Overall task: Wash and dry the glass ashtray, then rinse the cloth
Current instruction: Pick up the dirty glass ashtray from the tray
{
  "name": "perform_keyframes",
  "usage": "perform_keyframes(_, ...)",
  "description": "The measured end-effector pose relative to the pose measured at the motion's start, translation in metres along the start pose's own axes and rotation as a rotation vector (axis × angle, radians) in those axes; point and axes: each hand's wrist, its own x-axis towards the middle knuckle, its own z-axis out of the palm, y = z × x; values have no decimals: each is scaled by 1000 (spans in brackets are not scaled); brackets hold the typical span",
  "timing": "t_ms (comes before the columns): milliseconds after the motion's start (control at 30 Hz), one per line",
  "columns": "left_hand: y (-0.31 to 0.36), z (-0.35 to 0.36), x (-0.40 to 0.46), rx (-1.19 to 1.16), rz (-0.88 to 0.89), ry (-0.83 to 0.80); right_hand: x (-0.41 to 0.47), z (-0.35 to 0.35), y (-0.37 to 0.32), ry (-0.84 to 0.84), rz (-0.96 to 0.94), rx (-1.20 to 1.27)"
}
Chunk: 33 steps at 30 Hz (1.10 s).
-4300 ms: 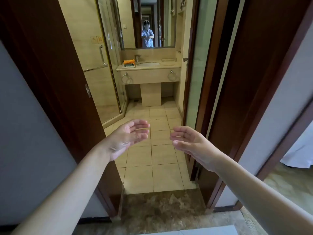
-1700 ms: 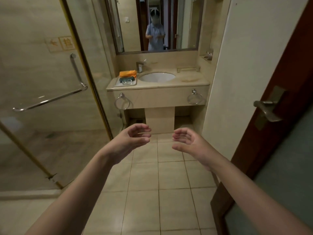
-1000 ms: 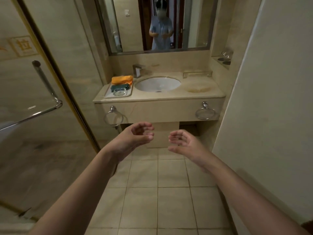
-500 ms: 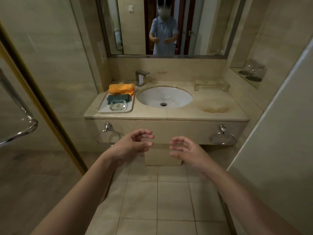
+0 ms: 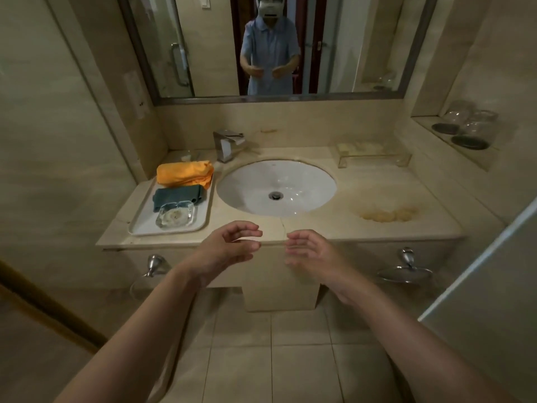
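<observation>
A square glass ashtray [image 5: 175,215] with pale residue inside sits at the front of a white tray [image 5: 142,225] on the counter's left end. Behind it on the tray lie a folded dark teal cloth [image 5: 177,195] and a folded orange cloth [image 5: 184,173]. The round white sink [image 5: 276,187] is in the middle, with a square chrome tap [image 5: 228,144] behind its left rim. My left hand [image 5: 229,248] and my right hand [image 5: 312,253] hover in front of the counter edge, palms facing each other, fingers loosely curled, holding nothing.
A marble counter [image 5: 377,228] with a yellow stain on its right side. A clear acrylic holder [image 5: 374,154] stands at the back right. Upturned glasses [image 5: 470,129] sit in a wall niche. Towel rings [image 5: 405,270] hang under the counter. A glass shower door is on the left.
I have walked through the doorway and up to the vanity; the counter and sink are now close below. Both hands have stayed held out in front, empty.
</observation>
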Motion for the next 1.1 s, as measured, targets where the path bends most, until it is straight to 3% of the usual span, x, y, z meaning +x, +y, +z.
perform_keyframes(267,-2,-44,78,-3,-53,99,117,-10,6,-104,31,59)
perform_keyframes(667,-2,-145,137,43,-67,141,256,65,-3,-331,51,-3)
perform_keyframes(1100,-19,-226,140,-55,-74,308,331,123,14,-482,97,-49)
